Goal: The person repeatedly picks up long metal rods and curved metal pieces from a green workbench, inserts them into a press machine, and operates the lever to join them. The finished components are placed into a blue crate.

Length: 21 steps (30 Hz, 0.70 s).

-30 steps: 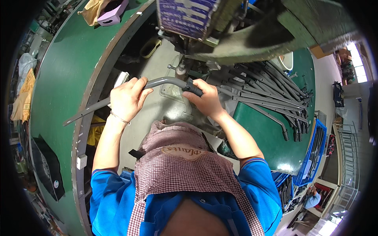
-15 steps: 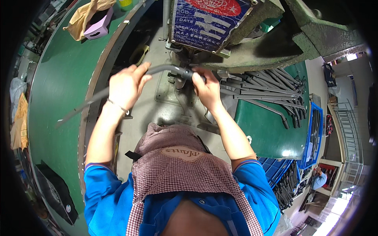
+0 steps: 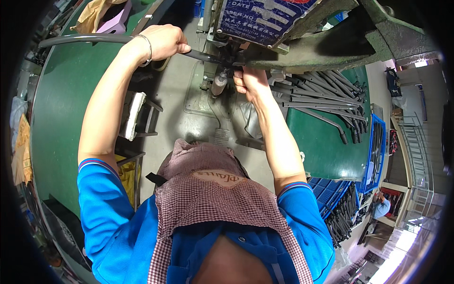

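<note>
My left hand [image 3: 163, 43] is closed around a long, bent dark grey metal tube [image 3: 94, 39]. One end of the tube sticks out far to the left, over the green table. Its other end reaches into the working point of a green press-like machine [image 3: 312, 61], where the tip is hidden among dark parts. Just below that point, my right hand [image 3: 251, 83] has its fingers curled against the machine's tooling; whatever they grip is hidden. A cylindrical metal part [image 3: 219, 84] of the machine hangs beside my right fingers.
Several similar grey tubes [image 3: 326, 104] lie piled on the right green table [image 3: 326, 151]. Blue crates [image 3: 373, 156] with dark parts stand beyond it. A left green table [image 3: 59, 123] bears a purple box [image 3: 117, 19]. Below the machine is a foot pedal [image 3: 221, 136]. Another person [image 3: 381, 207] is far right.
Both hands have moved up and away from me with the tube. Its near end has gone into the machine, and its long left part has swung up toward level.
</note>
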{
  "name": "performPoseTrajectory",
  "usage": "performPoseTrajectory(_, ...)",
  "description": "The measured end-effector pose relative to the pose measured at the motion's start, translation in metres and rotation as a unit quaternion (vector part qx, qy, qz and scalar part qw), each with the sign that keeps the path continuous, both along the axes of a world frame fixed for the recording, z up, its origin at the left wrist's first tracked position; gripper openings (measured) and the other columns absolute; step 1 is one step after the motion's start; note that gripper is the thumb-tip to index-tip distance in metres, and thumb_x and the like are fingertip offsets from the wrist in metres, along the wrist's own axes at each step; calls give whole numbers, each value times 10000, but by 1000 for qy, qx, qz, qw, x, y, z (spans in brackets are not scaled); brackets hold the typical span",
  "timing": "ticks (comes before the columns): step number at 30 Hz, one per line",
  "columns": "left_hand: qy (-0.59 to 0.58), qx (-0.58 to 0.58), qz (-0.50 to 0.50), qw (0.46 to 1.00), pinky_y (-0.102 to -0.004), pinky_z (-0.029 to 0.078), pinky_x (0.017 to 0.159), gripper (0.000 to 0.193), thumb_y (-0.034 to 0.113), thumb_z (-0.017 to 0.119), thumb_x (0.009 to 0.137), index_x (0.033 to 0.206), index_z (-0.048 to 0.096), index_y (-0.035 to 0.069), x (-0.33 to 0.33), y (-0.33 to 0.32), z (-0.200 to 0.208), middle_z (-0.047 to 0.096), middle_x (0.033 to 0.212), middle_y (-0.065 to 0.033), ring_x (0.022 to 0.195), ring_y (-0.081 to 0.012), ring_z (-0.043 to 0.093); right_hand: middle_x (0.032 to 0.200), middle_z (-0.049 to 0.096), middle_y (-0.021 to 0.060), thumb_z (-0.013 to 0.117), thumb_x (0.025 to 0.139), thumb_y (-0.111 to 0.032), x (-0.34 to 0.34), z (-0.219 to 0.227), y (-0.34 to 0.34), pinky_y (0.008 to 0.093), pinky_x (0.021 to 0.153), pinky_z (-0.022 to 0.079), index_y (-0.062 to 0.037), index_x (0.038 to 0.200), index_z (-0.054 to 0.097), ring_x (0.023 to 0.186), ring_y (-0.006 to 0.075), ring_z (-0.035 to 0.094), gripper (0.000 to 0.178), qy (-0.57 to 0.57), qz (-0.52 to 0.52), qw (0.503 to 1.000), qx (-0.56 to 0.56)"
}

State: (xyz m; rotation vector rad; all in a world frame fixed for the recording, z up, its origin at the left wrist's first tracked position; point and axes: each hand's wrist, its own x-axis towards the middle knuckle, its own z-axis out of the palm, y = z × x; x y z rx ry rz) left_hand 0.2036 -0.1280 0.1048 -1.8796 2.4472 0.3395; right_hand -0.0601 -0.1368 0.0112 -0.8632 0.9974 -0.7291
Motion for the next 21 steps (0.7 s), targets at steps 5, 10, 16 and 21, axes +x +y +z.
performPoseTrajectory(5, -8, -4, -17, 1000, -460, 532, 812, 303, 361, 610, 969, 1014, 763, 103, -3, 3, -1, 724, 890, -161, 881, -377, 684, 586, 323, -69, 412, 1075, -293, 1, 7, 6, 251, 384, 220, -155, 777, 416, 452, 52, 256, 328, 17, -26, 999, -11)
performPoseTrajectory(10, 32, -55, -1, 998, -465, 528, 771, 297, 366, 616, 960, 1000, 751, 104, -1, 19, -15, 717, 846, -155, 851, -369, 680, 599, 455, -27, 499, 1041, -318, 5, 0, 11, 269, 390, 286, -95, 810, 528, 446, 78, 356, 322, 81, -88, 991, -66)
performPoseTrajectory(16, 56, -73, 11, 996, -455, 542, 787, 314, 385, 601, 963, 1062, 750, 127, 1, 28, -25, 728, 880, -139, 865, -358, 690, 621, 481, 10, 505, 1041, -196, 6, -13, 11, 267, 370, 331, -78, 911, 509, 446, 98, 441, 175, 99, -102, 986, -92)
performPoseTrajectory(21, 87, -218, 11, 972, -429, 543, 679, 288, 358, 650, 925, 1098, 720, 139, 0, 52, -58, 693, 874, -107, 770, -335, 679, 940, 671, 130, 538, 1001, -167, 5, -61, 19, 399, 774, 502, -1, 1150, 651, 845, 262, 637, 249, 353, -168, 771, -502)
